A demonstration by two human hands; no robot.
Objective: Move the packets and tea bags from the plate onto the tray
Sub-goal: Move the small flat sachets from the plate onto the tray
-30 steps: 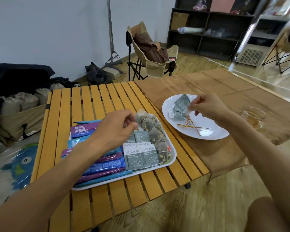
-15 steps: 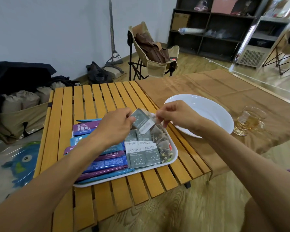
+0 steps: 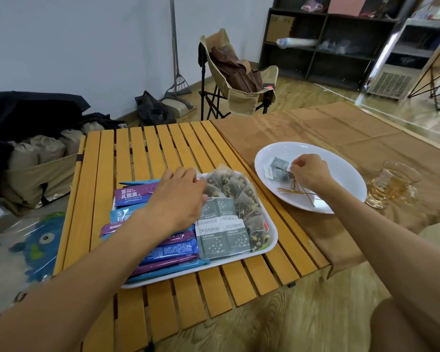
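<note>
- Low centre of the frame, the white tray point(image 3: 269, 246) sits on the slatted wooden table point(image 3: 147, 153), already loaded: purple and blue stick packets point(image 3: 168, 252) on its left side, grey sachets point(image 3: 221, 232) in the middle, mesh tea bags point(image 3: 239, 191) down its right edge.
- The left hand point(image 3: 178, 201) rests over the tray's middle, fingers curled down onto the grey sachets; whether it grips one or only presses, I cannot tell.
- Big change from half a second ago: both hands met over the tray with a grey sachet between them, and now the right hand point(image 3: 307, 171) is back out on the white plate point(image 3: 346, 174), right of centre.
- So one more sachet looks delivered, and the next fetch is on.
- The right hand's fingers are pinched at the edge of the remaining grey sachets point(image 3: 277, 170), apparently taking hold.
- Those last sachets lie overlapped on the plate's left part, small, flat and dark grey with pale ends.
- Beside them, thin gold twist ties point(image 3: 293, 190) lie crossed.
- Nearly done, by my reckoning: only this small cluster is left.
- Further right, a glass mug of tea point(image 3: 389, 186) stands on the brown cloth point(image 3: 315, 128), touching neither hand.
</note>
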